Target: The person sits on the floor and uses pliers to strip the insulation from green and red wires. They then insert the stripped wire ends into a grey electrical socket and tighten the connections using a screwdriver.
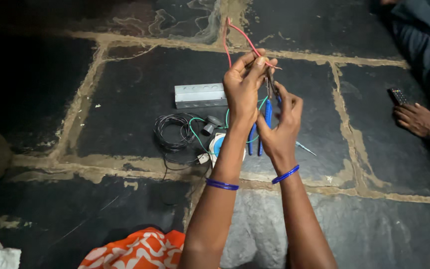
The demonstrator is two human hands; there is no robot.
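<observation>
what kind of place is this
Probably a home floor used as a workspot: dark stone slab floor with pale mortar joints, a grey metal switch box and a black wire coil lying on it.

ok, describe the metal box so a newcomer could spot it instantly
Start from the dark stone floor with pale joints. Just beyond the black wire coil, left of the raised left hand, lies the metal box. It is the only grey, rectangular, hard-edged thing there.

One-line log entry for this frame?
left hand: pinches red wire | right hand: holds blue-handled pliers on wire | floor: grey metal box, black wire coil
</observation>
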